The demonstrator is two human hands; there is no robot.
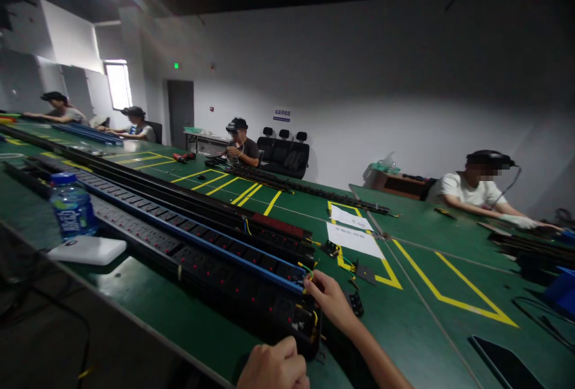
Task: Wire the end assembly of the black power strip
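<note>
One yellow-green wire appears pinched between thumb and finger of the right hand, at the end of one blue strip stretching left; a hard tug could strain its joint. Just nearer, one left hand curls, contents hidden: I cannot tell its grip. Beyond lie two paper sheets; far left, one bottle.

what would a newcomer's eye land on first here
Probably the long blue strip on the green table, with the right hand at its near end. Then the bottle at the left, behind a white case, and the yellow tape marking the tabletop towards the right.
</note>
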